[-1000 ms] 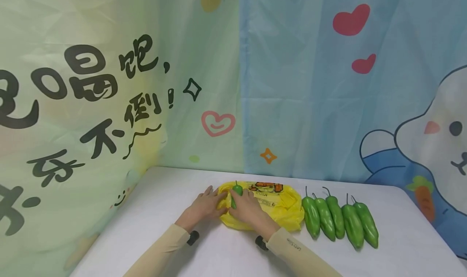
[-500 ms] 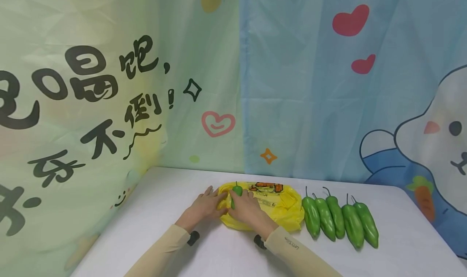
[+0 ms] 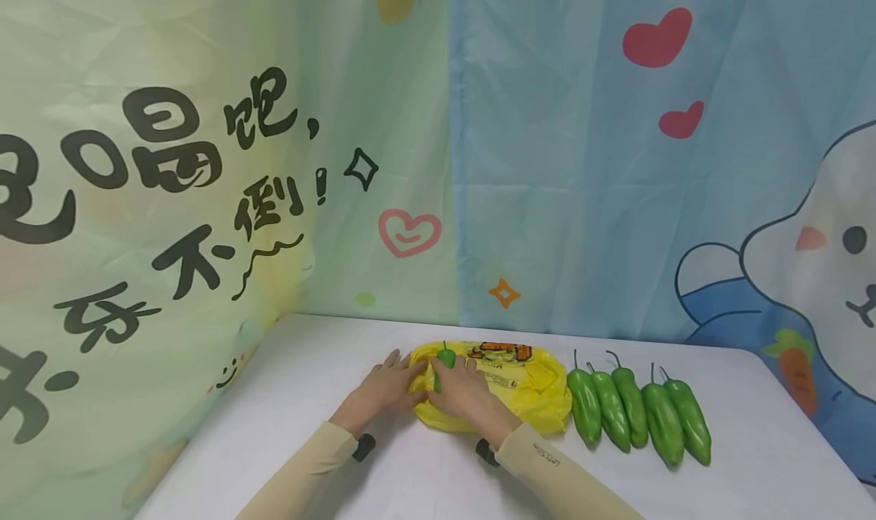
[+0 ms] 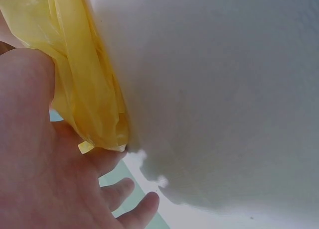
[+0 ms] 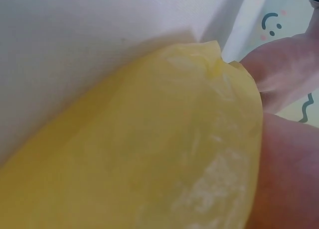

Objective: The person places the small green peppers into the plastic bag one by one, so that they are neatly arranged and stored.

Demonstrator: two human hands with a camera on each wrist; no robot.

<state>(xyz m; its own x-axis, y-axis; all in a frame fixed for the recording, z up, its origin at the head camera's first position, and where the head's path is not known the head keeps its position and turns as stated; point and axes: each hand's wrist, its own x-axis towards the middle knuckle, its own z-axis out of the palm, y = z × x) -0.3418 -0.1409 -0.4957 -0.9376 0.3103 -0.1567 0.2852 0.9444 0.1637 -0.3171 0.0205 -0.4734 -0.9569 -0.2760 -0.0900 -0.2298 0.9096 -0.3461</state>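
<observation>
A crumpled yellow plastic bag point(image 3: 537, 402) lies flat on the white table, with orange and dark print on top. At its left end, my left hand point(image 3: 382, 389) grips the edge of the bag; the left wrist view shows the folded plastic point(image 4: 84, 84) between thumb and fingers. My right hand point(image 3: 467, 392) is over the bag's left part and holds a green pepper point(image 3: 445, 358), its stem pointing away from me. The pepper's lower part is hidden by the right hand. Yellow plastic point(image 5: 149, 139) fills most of the right wrist view.
Several long green peppers point(image 3: 661, 425) lie side by side just right of the bag, stems toward the back. The white table point(image 3: 766, 444) ends at a printed curtain point(image 3: 547, 239) behind, and another printed cloth point(image 3: 171, 292) hangs along the left.
</observation>
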